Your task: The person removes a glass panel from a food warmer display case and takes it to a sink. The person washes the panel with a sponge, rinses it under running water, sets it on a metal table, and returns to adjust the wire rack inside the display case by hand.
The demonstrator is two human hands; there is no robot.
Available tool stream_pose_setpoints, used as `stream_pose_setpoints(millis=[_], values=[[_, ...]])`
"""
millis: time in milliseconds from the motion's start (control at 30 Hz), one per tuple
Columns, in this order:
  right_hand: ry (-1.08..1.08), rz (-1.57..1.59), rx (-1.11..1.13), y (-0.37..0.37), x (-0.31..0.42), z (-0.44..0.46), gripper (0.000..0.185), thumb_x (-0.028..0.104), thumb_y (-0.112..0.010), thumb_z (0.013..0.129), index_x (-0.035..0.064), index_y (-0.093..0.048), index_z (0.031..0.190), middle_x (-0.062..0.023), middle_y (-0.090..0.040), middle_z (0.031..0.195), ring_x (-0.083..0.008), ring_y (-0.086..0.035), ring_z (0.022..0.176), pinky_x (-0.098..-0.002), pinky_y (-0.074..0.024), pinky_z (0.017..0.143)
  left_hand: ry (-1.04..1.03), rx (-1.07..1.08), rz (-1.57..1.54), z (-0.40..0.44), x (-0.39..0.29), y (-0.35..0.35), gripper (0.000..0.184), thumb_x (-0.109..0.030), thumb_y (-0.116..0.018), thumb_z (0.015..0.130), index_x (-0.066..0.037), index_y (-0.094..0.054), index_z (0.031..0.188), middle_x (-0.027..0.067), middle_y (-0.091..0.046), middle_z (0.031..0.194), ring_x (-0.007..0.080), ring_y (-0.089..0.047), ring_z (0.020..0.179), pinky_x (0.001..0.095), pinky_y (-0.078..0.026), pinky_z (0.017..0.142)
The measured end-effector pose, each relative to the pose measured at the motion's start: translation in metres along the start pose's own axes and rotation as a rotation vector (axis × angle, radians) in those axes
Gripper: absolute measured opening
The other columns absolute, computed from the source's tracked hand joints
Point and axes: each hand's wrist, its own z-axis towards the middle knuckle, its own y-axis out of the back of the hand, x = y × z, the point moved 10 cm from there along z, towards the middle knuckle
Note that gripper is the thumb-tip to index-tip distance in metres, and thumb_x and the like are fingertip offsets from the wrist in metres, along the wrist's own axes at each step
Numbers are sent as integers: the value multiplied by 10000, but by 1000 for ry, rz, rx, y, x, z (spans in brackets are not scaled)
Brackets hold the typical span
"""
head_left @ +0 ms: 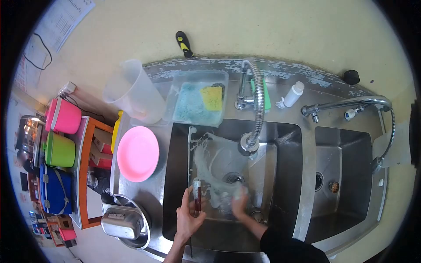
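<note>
My left hand [189, 219] is closed around a narrow upright thing [198, 199] with a pale, clear-looking top and a dark red lower part; its kind I cannot make out. It is held over the left side of the large steel sink [287, 175]. My right hand [240, 204] is lower in the same sink, near the drain [233, 177]. Motion and whitish foam smear its fingers, so any held thing is hidden. Soapy water [219, 158] covers much of the sink floor. A coiled faucet [259, 96] hangs over the sink.
Behind the sink stand a clear plastic tub [175, 101] with a yellow sponge [212, 98], a tall translucent pitcher [138, 94] and a white bottle [294, 94]. A pink plate [138, 153] and a metal bowl [144, 236] are left. A second sink [351, 184] is right.
</note>
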Motion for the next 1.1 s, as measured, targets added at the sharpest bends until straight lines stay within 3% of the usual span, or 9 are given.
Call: stream_pose_setpoints(millis=[67,133,333,400,467,500,600,767,1100], values=[[-111,-81,-86,-8,-56,33,382,26,-541,665,-1,-511,1044,-221,-586,829,-353,-570,766,-389,-446,695,-14,-8,-2,-3,3,6,760,18,-554,640,-49,-196,1307,125,-631,901,134,-615,713,229,-476,620],[-108,27,-90,-37,-35,82,326,40,-538,680,7,-515,1004,-222,-571,847,-330,-553,825,-384,-424,727,-3,-4,-34,-1,0,5,749,21,-551,643,-52,-210,1305,120,-632,899,130,-614,712,227,-475,622],[195,94,230,-28,84,-47,577,101,-494,730,4,-309,1267,-245,-363,1239,-356,-354,1141,-398,-227,975,40,28,-139,1,11,10,746,57,-524,650,-61,-206,1314,160,-601,975,177,-605,857,242,-473,684],[78,12,51,-16,2,-56,566,127,-469,764,25,-285,1290,-244,-364,1241,-353,-366,1139,-409,-261,958,52,48,-187,3,18,13,762,68,-509,657,-66,-175,1329,161,-592,999,200,-593,897,250,-465,721],[-454,-20,26,-22,-67,-2,534,142,-453,791,45,-297,1292,-238,-406,1208,-352,-430,1073,-416,-317,917,49,84,-265,4,24,12,769,89,-493,660,-73,-160,1334,165,-558,1063,206,-562,964,257,-451,764],[-350,-276,-28,-56,-142,25,535,183,-466,801,60,-300,1295,-233,-463,1148,-355,-487,984,-418,-366,858,45,101,-308,5,27,10,773,100,-485,662,-76,-153,1337,167,-541,1096,209,-546,997,261,-443,786],[-302,9,108,-78,-41,86,510,191,-442,817,43,-305,1285,-222,-449,1165,-343,-465,1011,-404,-351,872,-29,133,-554,9,22,3,780,137,-454,670,-86,-135,1345,166,-432,1223,213,-443,1126,292,-394,878],[81,346,304,-55,145,-19,487,170,-422,825,6,-306,1269,-202,-406,1217,-322,-401,1107,-381,-320,912,28,242,-751,20,27,-2,774,166,-449,700,-92,-120,1350,139,-320,1307,203,-337,1202,312,-301,970],[89,161,138,-44,121,10,496,77,-449,760,18,-361,1245,-202,-406,1230,-385,-334,1165,-408,-277,958,125,279,-871,16,44,-29,769,158,-469,717,-89,-118,1355,82,-241,1353,184,-260,1238,310,-243,993]])
